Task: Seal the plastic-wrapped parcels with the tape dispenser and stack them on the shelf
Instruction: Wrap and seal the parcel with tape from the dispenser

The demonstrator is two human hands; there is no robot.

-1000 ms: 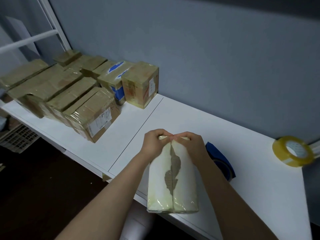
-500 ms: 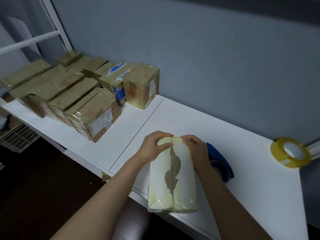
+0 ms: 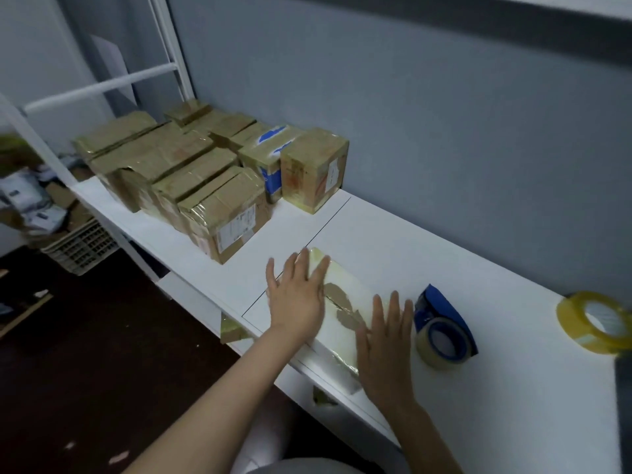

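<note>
A pale, plastic-wrapped parcel (image 3: 342, 299) with a brown torn patch along its seam lies flat on the white shelf (image 3: 393, 234), near its front edge. My left hand (image 3: 297, 295) rests flat on the parcel's far left part, fingers spread. My right hand (image 3: 384, 347) lies flat on its near right end, fingers straight. The blue tape dispenser (image 3: 443, 326) with a roll of clear tape stands just right of my right hand, untouched. Several taped brown parcels (image 3: 212, 179) stand packed together at the shelf's far left.
A loose roll of yellowish clear tape (image 3: 595, 323) lies at the right end of the shelf. A white metal frame (image 3: 102, 85) rises at the left. A plastic crate (image 3: 82, 248) and scattered packages sit on the dark floor below.
The parcel went from lying lengthwise toward me to lying flat and skewed. Both hands let go of its far end and now lie open on top. The view swung left.
</note>
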